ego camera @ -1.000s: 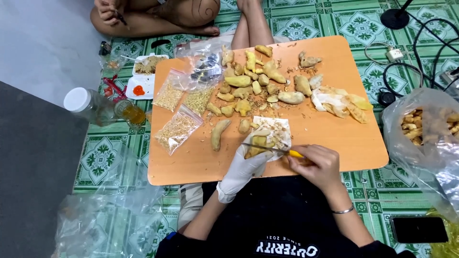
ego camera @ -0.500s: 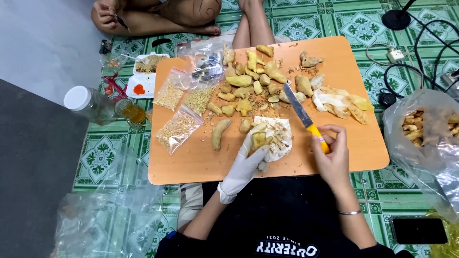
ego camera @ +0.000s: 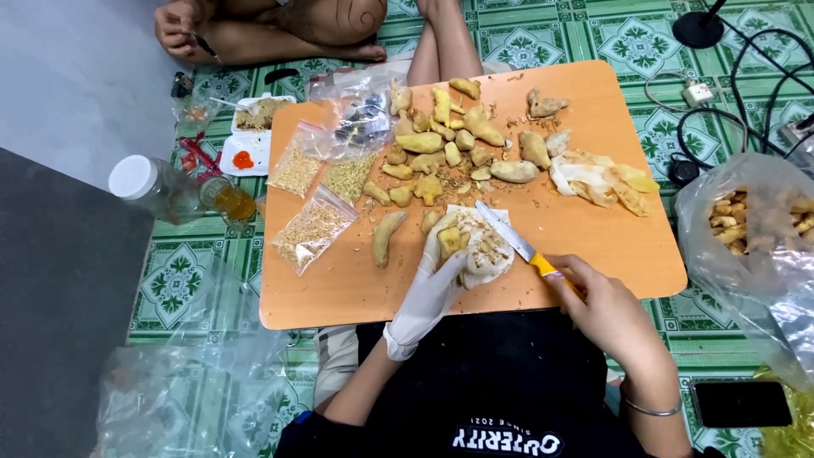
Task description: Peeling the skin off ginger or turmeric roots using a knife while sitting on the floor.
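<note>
Head view, looking down on a floor workplace. The green patterned floor tiles (ego camera: 182,284) carry one orange low table (ego camera: 593,246), its long side running left to right. At far right lies one clear plastic bag of ginger pieces (ego camera: 746,225); at the near left, crumpled empty plastic (ego camera: 170,399). Another person sits at the far edge, one hand (ego camera: 174,25) visible.

On the table's far half lies a loose heap of peeled ginger roots (ego camera: 441,140), too many and too overlapped to count exactly, with one pale heap of peelings (ego camera: 598,178) to its right. Three small zip bags of chopped ginger (ego camera: 314,225) lie on the left part, and a fourth, larger clear bag (ego camera: 356,119) lies beyond them. One long ginger piece (ego camera: 383,237) lies alone near the centre.

The left hand (ego camera: 432,288), in a white glove, is closed around one ginger piece (ego camera: 451,240), held over a white sheet with scrapings (ego camera: 487,250). The right hand (ego camera: 606,301), bare, with one bracelet at the wrist, is clenched on the yellow handle of one knife (ego camera: 509,233). The blade's long axis runs from near right to far left, its tip just beyond the held piece. The piece thus lies left of the right hand, and the left hand is the nearer.

Off the table at left: one capped bottle (ego camera: 148,187), one white tray with red sauce (ego camera: 246,153).
</note>
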